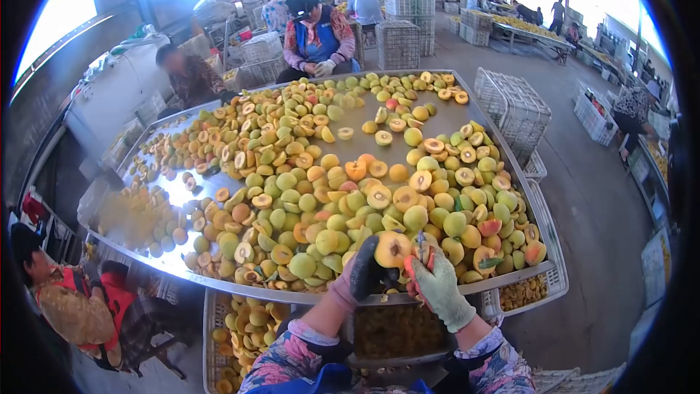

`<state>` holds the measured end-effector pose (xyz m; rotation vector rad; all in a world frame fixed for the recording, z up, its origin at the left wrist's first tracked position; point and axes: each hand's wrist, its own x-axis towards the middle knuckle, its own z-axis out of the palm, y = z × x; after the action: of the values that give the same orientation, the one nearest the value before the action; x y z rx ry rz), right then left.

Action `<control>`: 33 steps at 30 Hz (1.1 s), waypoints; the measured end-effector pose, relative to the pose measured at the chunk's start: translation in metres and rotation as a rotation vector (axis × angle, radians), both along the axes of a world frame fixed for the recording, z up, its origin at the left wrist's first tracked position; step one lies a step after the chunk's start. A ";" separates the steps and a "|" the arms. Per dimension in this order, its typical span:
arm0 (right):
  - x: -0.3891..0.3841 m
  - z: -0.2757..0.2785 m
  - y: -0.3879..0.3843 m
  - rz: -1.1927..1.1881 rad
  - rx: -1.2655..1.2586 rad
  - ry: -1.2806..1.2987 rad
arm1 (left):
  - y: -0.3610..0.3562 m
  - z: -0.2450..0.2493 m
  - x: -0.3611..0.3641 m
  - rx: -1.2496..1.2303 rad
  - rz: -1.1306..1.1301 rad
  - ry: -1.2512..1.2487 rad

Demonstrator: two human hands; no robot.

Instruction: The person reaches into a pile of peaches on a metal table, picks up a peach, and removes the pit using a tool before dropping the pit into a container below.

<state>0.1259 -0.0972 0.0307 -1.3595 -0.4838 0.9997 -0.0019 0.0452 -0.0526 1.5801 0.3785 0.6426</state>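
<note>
My left hand (pixel 367 271), in a dark-coated glove, is closed around a halved yellow peach (pixel 394 249), its cut face turned toward me. Close on its right, my right hand (pixel 442 286) in a pale green glove grips a small red-handled tool (pixel 421 246) whose narrow metal tip points up beside the peach. Its exact kind is hard to make out. Both hands are above the near edge of a metal table (pixel 434 122). Right behind them lies a broad heap of peach halves (pixel 313 201), some green-skinned, some orange, several with brown pit hollows showing.
Below the table edge stand a crate of peach halves (pixel 248 321) at left and a dark-filled tub (pixel 401 332) in the middle. A crate of scraps (pixel 525 292) sits at right, near stacked white crates (pixel 512 113). People sit across (pixel 319 40) and at left (pixel 80 299).
</note>
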 end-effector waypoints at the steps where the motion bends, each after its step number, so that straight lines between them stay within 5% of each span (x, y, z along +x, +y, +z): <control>1: 0.002 0.001 -0.003 0.048 0.009 -0.087 | 0.005 -0.009 0.009 -0.063 0.029 -0.157; 3: 0.008 -0.004 -0.003 0.100 0.009 -0.177 | 0.011 0.024 0.002 0.084 -0.037 -0.114; 5: 0.012 -0.016 -0.001 0.059 0.115 -1.172 | 0.010 0.048 0.001 0.234 -0.100 -0.065; 7: 0.006 -0.014 -0.001 0.079 0.047 -1.209 | 0.008 0.047 0.004 -0.679 -0.197 -0.291; 8: 0.002 -0.012 -0.002 0.100 -0.015 -1.251 | 0.007 0.043 0.004 -0.683 -0.197 -0.285; 10: -0.002 -0.010 -0.001 0.123 -0.054 -1.282 | 0.007 0.036 0.003 0.251 0.043 0.029; 14: -0.009 -0.010 0.001 0.161 -0.158 -1.303 | 0.004 0.044 0.003 0.219 -0.001 0.031; 16: -0.014 -0.010 0.001 0.172 -0.179 -1.285 | 0.005 0.038 0.005 0.499 0.078 0.111; 20: -0.018 -0.007 0.004 0.247 -0.270 -1.231 | 0.009 0.009 0.006 0.673 0.224 0.025; 26: -0.019 -0.036 0.003 0.278 -0.082 -1.082 | 0.019 -0.010 0.001 0.730 0.267 0.061; 27: -0.017 -0.036 0.002 0.278 -0.083 -1.078 | 0.018 -0.008 0.002 0.697 0.276 -0.012; 29: -0.012 -0.029 0.002 0.446 -0.126 -0.558 | 0.017 -0.002 0.004 0.662 0.280 -0.084; 30: -0.011 -0.020 0.001 0.443 -0.127 -0.556 | 0.015 0.014 0.006 0.032 0.080 -0.127; 31: -0.013 -0.006 0.001 0.488 -0.218 -0.290 | 0.012 0.027 0.007 -0.597 -0.124 -0.159; 32: -0.014 0.001 0.001 0.525 -0.302 -0.021 | 0.009 0.033 0.007 -0.595 -0.128 -0.154; 33: -0.013 -0.005 0.001 0.522 -0.297 -0.018 | 0.008 0.037 0.008 -0.656 -0.120 -0.139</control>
<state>0.1127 -0.0961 0.0258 -1.5414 -0.7488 1.5331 0.0063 0.0530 -0.0151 0.9194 0.3419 0.4665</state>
